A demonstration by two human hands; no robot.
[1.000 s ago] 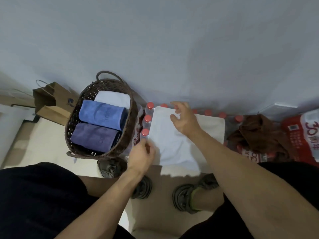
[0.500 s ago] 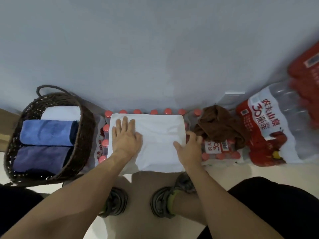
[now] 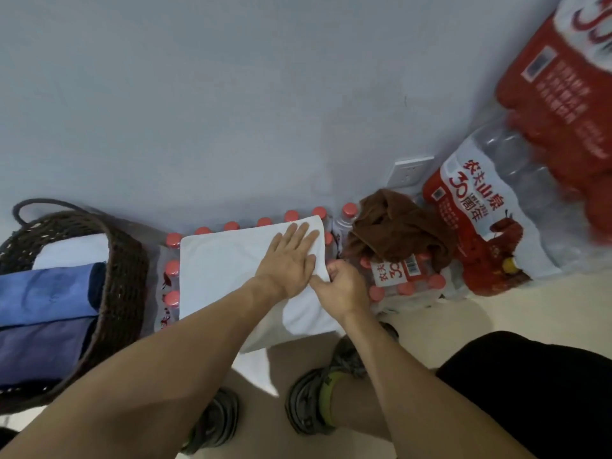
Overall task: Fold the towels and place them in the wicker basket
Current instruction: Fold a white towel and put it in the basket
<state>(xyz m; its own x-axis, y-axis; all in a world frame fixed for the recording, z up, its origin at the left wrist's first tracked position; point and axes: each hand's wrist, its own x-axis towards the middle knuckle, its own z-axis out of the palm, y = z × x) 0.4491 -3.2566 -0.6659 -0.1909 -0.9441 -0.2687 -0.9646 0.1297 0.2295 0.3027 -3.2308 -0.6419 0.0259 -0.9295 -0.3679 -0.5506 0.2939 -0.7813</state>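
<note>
A white towel (image 3: 225, 270) lies spread over a pack of red-capped bottles, its near part hanging down toward my feet. My left hand (image 3: 289, 260) presses flat on its right half, fingers straight. My right hand (image 3: 342, 288) pinches the towel's right edge just beside the left hand. A crumpled brown towel (image 3: 394, 231) sits on the bottles to the right. The dark wicker basket (image 3: 124, 276) stands at the left and holds a blue towel (image 3: 46, 293), a purple towel (image 3: 39, 349) and a white one (image 3: 71, 253).
Packs of bottled water (image 3: 503, 220) with red labels are stacked at the right against the wall. A white wall socket (image 3: 410, 170) is behind them. The red-capped bottle pack (image 3: 170, 286) stands between basket and towel. My sandalled feet (image 3: 318, 402) are on the pale floor below.
My left hand slid from the towel's left side to its right half. My right hand shifted up to the right edge and pinched it. The view swung right.
</note>
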